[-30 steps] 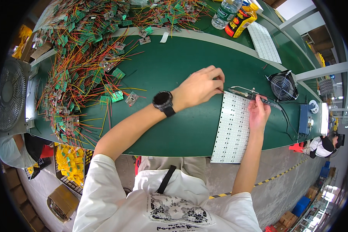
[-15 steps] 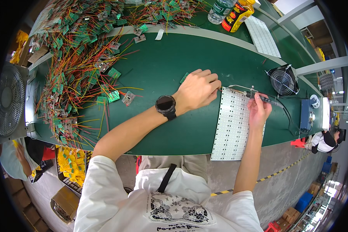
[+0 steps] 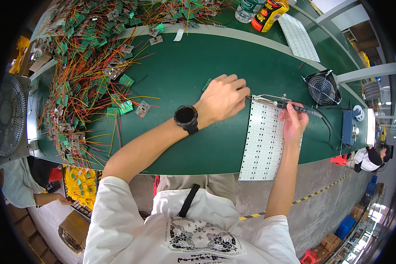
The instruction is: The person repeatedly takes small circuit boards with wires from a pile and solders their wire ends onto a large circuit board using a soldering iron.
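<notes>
Fingers point(image 3: 292, 113) of your right hand point(image 3: 294, 128) are closed around the dark handle of a soldering tool point(image 3: 311, 112), its metal tip pointing left across the far end of a white dotted panel point(image 3: 264, 145). Your left hand point(image 3: 224, 98) has its fingers bent and drawn together just beside the panel's far left corner; whether they pinch anything is too small to tell. A small green circuit board point(image 3: 207, 84) shows from behind that hand, and you wear a black watch point(image 3: 185, 116) on the wrist.

The panel lies on the green workbench point(image 3: 193, 152), right of its middle, with its near end sticking out over your near edge. Toward the workbench's right end stand a black fan point(image 3: 322, 89) and a blue box point(image 3: 349, 125). Wired circuit boards point(image 3: 81, 88) lie heaped along the left end, their red and yellow leads tangled. Past the pale strip, near the far right, are a clear bottle point(image 3: 249, 9), a yellow-and-black bottle point(image 3: 268, 16) and a second white panel point(image 3: 299, 37).
</notes>
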Demonstrator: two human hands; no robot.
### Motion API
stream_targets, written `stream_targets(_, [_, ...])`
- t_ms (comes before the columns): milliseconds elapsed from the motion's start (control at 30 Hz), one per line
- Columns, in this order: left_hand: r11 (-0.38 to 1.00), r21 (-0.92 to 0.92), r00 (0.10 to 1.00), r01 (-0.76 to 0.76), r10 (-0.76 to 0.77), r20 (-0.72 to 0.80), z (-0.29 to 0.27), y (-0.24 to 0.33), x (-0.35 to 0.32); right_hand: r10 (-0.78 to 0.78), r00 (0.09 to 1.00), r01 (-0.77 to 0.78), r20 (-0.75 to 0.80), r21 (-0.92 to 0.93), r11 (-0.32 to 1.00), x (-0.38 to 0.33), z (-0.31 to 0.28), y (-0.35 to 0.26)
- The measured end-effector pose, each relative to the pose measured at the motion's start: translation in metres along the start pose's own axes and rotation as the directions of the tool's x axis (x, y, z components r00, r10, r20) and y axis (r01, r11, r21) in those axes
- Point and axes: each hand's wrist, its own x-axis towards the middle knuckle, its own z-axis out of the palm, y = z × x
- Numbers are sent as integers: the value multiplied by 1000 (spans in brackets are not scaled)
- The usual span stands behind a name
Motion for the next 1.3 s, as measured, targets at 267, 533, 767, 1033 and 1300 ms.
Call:
stream_targets(267, [1000, 6, 1000, -13, 13, -9, -1, 0, -1, -13, 1000, 14, 21, -30, 999, 0, 0, 2])
stream_targets(533, [1000, -2, 1000, -26, 26, -12, 0, 0, -1, 8, 1000, -8, -16, -27, 1000, -1, -2, 2])
stream_targets(767, [1000, 9, 1000, -25, 25, -4, 0, 0, -1, 2, 1000, -2, -24, -5, 1000, 0, -2, 2])
stream_targets(1033, [1000, -1, 1000, -22, 22, -9, 3, -1, -1, -2, 999, 2, -47, -6, 1000, 0, -4, 3])
stream_targets(1300, [1000, 12, 1000, -20, 20, -7, 3, -3, -4, 6, 995, -1, -103, 54, 999, 0, 1, 2])
